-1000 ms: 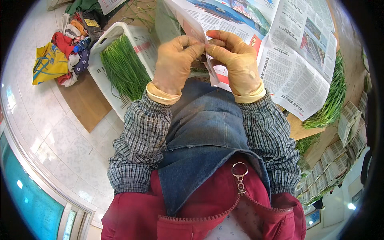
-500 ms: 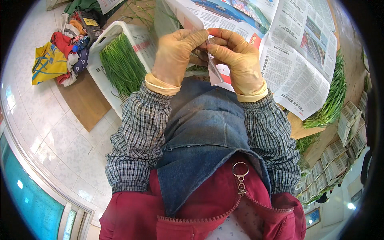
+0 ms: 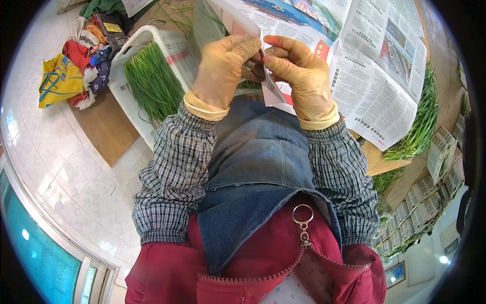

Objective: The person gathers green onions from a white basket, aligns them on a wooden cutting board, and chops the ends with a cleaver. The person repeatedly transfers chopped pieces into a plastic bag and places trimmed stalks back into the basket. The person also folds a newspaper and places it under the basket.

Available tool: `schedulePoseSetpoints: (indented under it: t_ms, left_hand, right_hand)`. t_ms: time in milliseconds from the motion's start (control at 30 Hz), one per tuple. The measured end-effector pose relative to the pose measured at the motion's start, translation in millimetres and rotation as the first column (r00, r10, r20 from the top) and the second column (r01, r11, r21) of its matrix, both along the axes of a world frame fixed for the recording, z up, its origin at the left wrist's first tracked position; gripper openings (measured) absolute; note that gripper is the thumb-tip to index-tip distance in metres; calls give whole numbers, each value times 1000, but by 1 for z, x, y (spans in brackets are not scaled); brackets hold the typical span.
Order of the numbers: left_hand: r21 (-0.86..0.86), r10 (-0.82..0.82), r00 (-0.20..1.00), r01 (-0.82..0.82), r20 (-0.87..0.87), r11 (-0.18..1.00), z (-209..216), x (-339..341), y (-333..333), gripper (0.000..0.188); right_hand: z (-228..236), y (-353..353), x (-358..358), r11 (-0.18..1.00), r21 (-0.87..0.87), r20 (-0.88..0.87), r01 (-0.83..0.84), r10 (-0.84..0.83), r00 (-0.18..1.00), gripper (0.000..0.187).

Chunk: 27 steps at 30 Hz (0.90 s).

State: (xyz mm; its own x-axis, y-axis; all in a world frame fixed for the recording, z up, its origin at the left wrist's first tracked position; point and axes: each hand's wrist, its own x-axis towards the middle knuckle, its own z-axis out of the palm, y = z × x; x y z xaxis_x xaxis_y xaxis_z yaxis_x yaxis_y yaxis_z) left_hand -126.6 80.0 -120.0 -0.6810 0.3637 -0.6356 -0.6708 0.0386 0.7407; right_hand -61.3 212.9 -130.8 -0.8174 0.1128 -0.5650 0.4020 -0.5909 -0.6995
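Both hands wear pale yellow rubber gloves and meet at the near edge of a newspaper sheet (image 3: pixel 382 88) spread on the table. My left hand (image 3: pixel 217 73) is closed, pinching the sheet's raised, folded edge (image 3: pixel 275 90) between thumb and fingers. Just beside it, my right hand (image 3: pixel 302 76) has its thumb and bent fingers around the same edge; its fingertips are partly hidden behind the paper. Under the left part of the paper lies a clear plastic sheet (image 3: pixel 205 25). Green leafy stalks (image 3: pixel 428 116), like garlic chives, stick out past the paper's right side.
To the left stands a white plastic basket (image 3: pixel 119 83) holding a bundle of green stalks (image 3: pixel 153 81). Beyond it are a pile of cloths (image 3: pixel 93 66), a yellow bag (image 3: pixel 59 81) and a dark crate (image 3: pixel 109 25). Newspaper-wrapped bundles (image 3: pixel 417 200) line the right side.
The folded paper edge between my hands stands slightly more upright, and the right fingertips have shifted a little away from the left thumb. Otherwise both arms stay nearly in place.
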Motion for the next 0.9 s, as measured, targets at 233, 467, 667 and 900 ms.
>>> schedulePoseSetpoints:
  t_ms: [233, 467, 667, 900]
  left_hand:
    - [-3, 9, 1000, -9, 6, 1000, -1, 2, 3, 22]
    - [-11, 10, 1000, -10, -6, 1000, 1, 4, 7, 22]
    - [-25, -3, 1000, 4, 3, 1000, 3, 4, 9, 23]
    - [-6, -3, 1000, 3, 10, 1000, 0, 6, 8, 24]
  right_hand:
    - [0, 0, 2, 1000, 21, 12, 14, -15, 1000, 37]
    - [2, 1, 1, 999, 53, 37, 4, -6, 999, 37]
    - [1, 0, 2, 998, 65, 40, 0, -2, 999, 37]
    - [0, 3, 4, 999, 52, 37, -6, 5, 999, 37]
